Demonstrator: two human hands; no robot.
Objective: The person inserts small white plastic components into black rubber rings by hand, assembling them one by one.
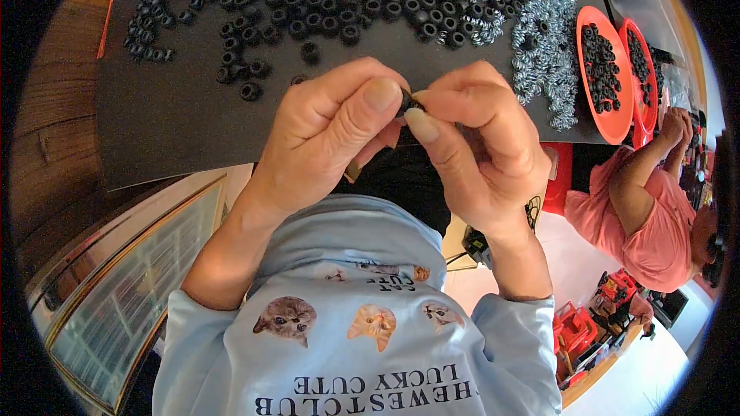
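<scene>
Above the near edge of the dark table, my two hands meet at a small black part (405, 102). It looks like the black ring-shaped pieces on the table, though fingers cover most of it. Thumb and fingers of my left hand (327, 127) pinch it from one side. My right hand (489, 142) grips its other side between thumb and forefinger. Beyond them, many loose black ring-shaped pieces (347, 0) spread across the table. A heap of small silvery coil springs (549, 46) lies to their right.
Two red bowls (613, 119) (644, 100) of black pieces stand at the right. Beyond them another person in a pink top (655, 223) sits with hands together. A framed glass panel (139, 277) is at lower left. Red bins (574, 327) sit at lower right.
</scene>
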